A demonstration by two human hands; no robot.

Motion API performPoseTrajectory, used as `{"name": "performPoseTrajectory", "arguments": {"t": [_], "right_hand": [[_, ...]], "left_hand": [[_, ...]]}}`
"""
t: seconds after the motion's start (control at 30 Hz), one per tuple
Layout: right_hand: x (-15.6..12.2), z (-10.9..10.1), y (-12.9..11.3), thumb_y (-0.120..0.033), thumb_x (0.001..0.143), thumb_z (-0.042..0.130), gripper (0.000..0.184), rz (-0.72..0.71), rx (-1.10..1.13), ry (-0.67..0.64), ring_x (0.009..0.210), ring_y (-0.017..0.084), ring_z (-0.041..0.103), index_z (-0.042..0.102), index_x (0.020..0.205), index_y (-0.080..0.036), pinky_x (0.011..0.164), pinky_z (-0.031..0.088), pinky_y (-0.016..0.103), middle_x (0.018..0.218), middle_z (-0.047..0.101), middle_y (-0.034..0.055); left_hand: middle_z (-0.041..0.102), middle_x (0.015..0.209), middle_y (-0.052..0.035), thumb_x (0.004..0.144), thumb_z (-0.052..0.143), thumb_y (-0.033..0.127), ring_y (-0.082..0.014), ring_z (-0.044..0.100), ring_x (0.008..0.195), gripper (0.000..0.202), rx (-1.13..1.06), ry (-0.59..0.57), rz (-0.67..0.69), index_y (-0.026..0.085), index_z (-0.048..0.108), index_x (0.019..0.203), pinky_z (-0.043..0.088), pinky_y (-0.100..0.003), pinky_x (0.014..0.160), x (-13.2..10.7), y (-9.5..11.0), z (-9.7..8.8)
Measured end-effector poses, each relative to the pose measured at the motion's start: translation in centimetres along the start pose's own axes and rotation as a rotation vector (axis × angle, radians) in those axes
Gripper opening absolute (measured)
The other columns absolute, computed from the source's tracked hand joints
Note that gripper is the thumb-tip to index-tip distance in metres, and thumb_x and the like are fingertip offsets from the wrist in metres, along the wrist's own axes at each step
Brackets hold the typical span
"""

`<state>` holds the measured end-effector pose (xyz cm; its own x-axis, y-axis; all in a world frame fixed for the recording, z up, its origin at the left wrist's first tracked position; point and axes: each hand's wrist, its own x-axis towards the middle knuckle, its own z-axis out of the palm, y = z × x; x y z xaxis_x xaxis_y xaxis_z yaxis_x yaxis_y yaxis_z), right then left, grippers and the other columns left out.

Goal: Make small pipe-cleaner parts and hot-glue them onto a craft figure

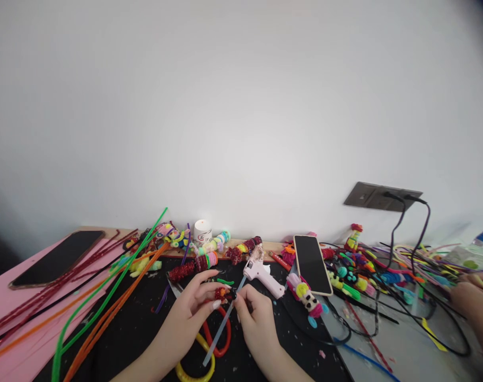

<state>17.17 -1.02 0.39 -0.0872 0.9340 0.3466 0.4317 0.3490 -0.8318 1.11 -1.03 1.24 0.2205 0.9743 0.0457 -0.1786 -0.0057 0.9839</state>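
Observation:
My left hand (pixel 183 313) pinches a small fuzzy red-and-orange pipe cleaner piece (pixel 220 293) between thumb and fingers. At the piece's dark end, the thumb and fingertips of my right hand (pixel 259 318) close on a black bit (pixel 233 294); its exact shape is too small to tell. Just behind my hands lies a white glue gun (pixel 267 277). A translucent glue stick (pixel 222 333) slants from it toward me, passing between my hands. Beneath sit scissors with a red handle loop (pixel 229 339) and a yellow one (pixel 214 366), partly covered by my left hand.
Green pipe cleaners (pixel 106 294) and orange ones (pixel 108 318) stretch across the left, near a dark phone (pixel 58 257) on pink sheets. A second phone (pixel 313 262) leans at right beside a pipe cleaner figure (pixel 307 297). Black cords run to a wall socket (pixel 368 195). Another person's hand (pixel 470 300) is far right.

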Motion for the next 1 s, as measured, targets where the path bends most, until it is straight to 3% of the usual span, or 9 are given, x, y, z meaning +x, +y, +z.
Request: {"name": "performPoseTrajectory", "arguments": {"t": [0.27,0.53,0.7,0.77,0.83,0.9,1.0], "right_hand": [[-0.3,-0.1,-0.5,-0.017,0.084,0.045,0.027,-0.131,-0.140,-0.015,0.048,0.010,0.040,0.044,0.057,-0.018,0.047,0.029,0.021,0.053,0.043,-0.0039],[-0.6,-0.4,-0.7,-0.018,0.087,0.042,0.023,-0.282,-0.243,-0.178,0.053,0.012,0.044,0.046,0.064,-0.019,0.052,0.032,0.023,0.059,0.048,-0.0015],[-0.6,-0.8,-1.0,-0.017,0.088,0.039,0.020,-0.284,-0.210,-0.215,0.059,0.014,0.050,0.050,0.072,-0.019,0.056,0.037,0.024,0.065,0.053,0.0008],[-0.3,-1.0,-0.8,-0.015,0.088,0.035,0.018,-0.256,-0.200,-0.174,0.067,0.016,0.053,0.052,0.083,-0.019,0.062,0.041,0.026,0.074,0.057,0.0033],[0.2,-1.3,-0.5,-0.013,0.087,0.034,0.021,-0.214,-0.252,-0.051,0.081,0.019,0.055,0.051,0.098,-0.018,0.072,0.043,0.030,0.088,0.058,0.0069],[1.0,-1.6,0.2,-0.012,0.082,0.041,0.029,-0.185,-0.420,0.114,0.099,0.024,0.050,0.048,0.110,-0.015,0.084,0.040,0.037,0.105,0.055,0.0118],[2.1,-2.3,1.6,-0.009,0.073,0.046,0.048,-0.010,-0.771,0.265,0.109,0.033,0.044,0.044,0.120,-0.012,0.085,0.037,0.047,0.123,0.046,0.0171]], "left_hand": [[0.069,0.108,-0.0068,0.077,0.057,0.019,-0.0204,0.062,0.104,0.045,-0.012,0.066,-0.014,0.022,0.043,0.120,0.047,-0.034,0.090,0.2,-0.2,-0.1],[0.069,0.108,-0.0066,0.078,0.055,0.018,-0.0197,0.062,0.102,0.044,0.038,0.058,-0.014,0.022,0.042,0.120,0.046,-0.033,0.091,-0.1,0.0,0.0],[0.068,0.111,-0.0067,0.080,0.055,0.018,-0.0194,0.061,0.104,0.045,-0.002,0.044,-0.010,0.023,0.040,0.121,0.045,-0.034,0.092,0.2,-0.6,-0.5],[0.067,0.112,-0.0076,0.080,0.056,0.020,-0.0196,0.060,0.106,0.046,-0.036,0.041,0.003,0.023,0.038,0.122,0.045,-0.034,0.092,0.5,-0.6,-0.7],[0.065,0.115,-0.0090,0.080,0.058,0.023,-0.0203,0.060,0.105,0.049,-0.058,0.046,0.000,0.023,0.037,0.124,0.046,-0.034,0.089,0.7,-0.4,-0.9],[0.063,0.118,-0.0101,0.079,0.059,0.026,-0.0209,0.062,0.100,0.051,-0.082,0.052,-0.028,0.024,0.037,0.126,0.048,-0.034,0.086,0.7,-0.1,-0.9],[0.060,0.122,-0.0105,0.079,0.061,0.027,-0.0207,0.063,0.094,0.055,-0.162,0.056,-0.079,0.027,0.036,0.128,0.049,-0.033,0.082,0.4,0.2,-0.7]]}}
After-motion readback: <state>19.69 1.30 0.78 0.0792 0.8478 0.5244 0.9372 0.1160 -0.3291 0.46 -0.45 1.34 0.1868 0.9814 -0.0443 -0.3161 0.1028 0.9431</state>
